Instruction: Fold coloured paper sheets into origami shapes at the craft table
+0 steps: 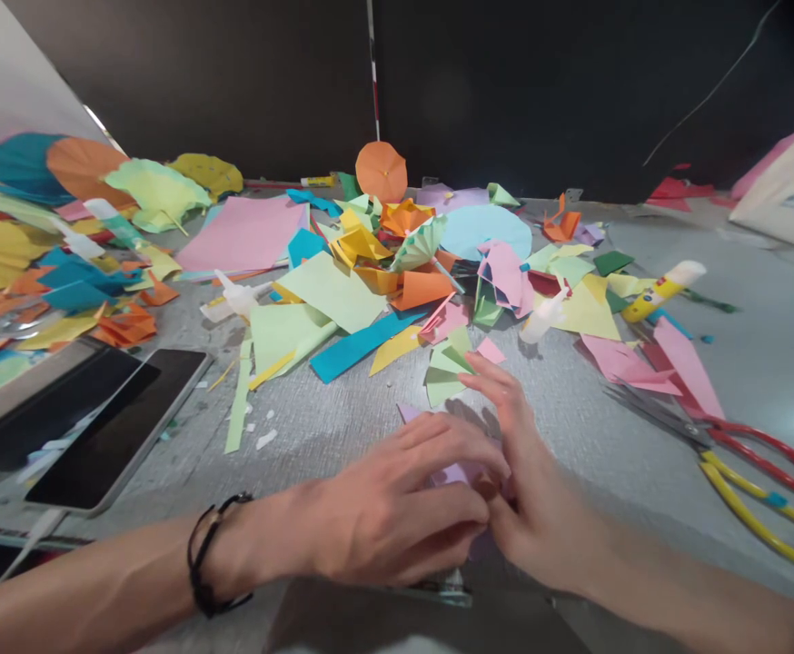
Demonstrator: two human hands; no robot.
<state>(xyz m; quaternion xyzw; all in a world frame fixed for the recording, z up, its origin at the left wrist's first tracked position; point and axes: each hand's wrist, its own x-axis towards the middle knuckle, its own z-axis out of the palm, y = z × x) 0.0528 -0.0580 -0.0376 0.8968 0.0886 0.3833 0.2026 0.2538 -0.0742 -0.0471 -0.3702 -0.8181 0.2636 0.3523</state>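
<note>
My left hand point(403, 500), with a dark cord bracelet at the wrist, curls over a piece of light purple paper point(452, 473) near the table's front edge. My right hand point(533, 481) meets it from the right, its thumb low beside my left fingertips and its other fingers raised. Both hands hold the purple paper between them and hide most of it. Just beyond the fingers lies a folded light green paper point(443, 371), with a small pink scrap point(491, 351) beside it.
Scissors point(700, 436) with red and yellow handles lie at the right. A glue stick point(662, 292), glue bottles point(545, 316) and heaped coloured paper point(342, 291) spread behind. A phone point(124, 427) with a cable is at the left; a dark panel point(233, 82) stands behind.
</note>
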